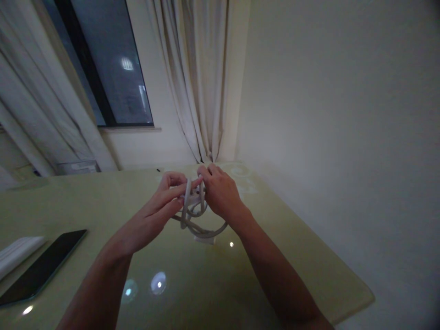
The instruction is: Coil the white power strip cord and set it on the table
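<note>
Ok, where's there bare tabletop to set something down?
Bare tabletop lies between the black flat device and left forearm, and between the right forearm and the wall. Crowded: the middle, left hand and right hand at the looped cable.

The left forearm and right forearm are bare along all that shows, smooth in outline and tapering forward. The left hand and right hand are bare too, with slender fingers; finer surface detail is blurred.

dark window, pale curtain (gathered), plain wall
</note>
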`<state>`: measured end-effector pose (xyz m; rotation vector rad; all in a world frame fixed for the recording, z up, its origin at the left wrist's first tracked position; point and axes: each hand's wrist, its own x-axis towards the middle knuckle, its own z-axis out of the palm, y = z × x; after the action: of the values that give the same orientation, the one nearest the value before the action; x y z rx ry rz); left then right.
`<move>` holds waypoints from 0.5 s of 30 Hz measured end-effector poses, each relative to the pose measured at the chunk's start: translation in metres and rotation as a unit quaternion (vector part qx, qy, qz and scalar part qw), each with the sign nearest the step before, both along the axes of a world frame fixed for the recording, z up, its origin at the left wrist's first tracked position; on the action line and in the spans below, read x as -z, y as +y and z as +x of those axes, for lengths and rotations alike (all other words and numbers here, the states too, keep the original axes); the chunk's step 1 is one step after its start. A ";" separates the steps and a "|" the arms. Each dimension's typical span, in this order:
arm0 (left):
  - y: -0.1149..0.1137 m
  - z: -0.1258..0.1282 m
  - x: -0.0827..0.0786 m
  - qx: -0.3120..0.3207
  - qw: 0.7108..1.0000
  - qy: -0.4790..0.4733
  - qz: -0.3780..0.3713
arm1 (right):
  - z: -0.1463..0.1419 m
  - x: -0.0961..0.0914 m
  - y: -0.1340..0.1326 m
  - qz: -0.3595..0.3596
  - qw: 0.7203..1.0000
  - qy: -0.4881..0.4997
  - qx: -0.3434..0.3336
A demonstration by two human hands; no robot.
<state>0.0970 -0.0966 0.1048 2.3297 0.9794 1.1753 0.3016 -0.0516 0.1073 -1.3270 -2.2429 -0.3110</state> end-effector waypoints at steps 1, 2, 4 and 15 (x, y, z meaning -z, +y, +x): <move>0.000 0.000 -0.001 0.004 1.000 0.010 0.008 | 0.000 0.001 0.000 0.001 1.000 0.000 -0.007; 0.001 0.001 -0.001 0.002 1.000 0.020 0.020 | -0.001 0.002 0.001 0.001 1.000 -0.001 -0.013; 0.002 0.004 -0.002 -0.009 0.999 0.033 0.037 | -0.003 0.005 0.002 -0.002 1.000 -0.004 -0.023; 0.013 0.014 0.006 -0.100 0.990 0.078 0.065 | -0.010 0.012 0.000 -0.007 0.999 0.016 -0.044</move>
<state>0.1109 -0.0841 0.0985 2.5035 1.2524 1.1757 0.2911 -0.0514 0.0949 -1.2286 -2.2727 -0.2422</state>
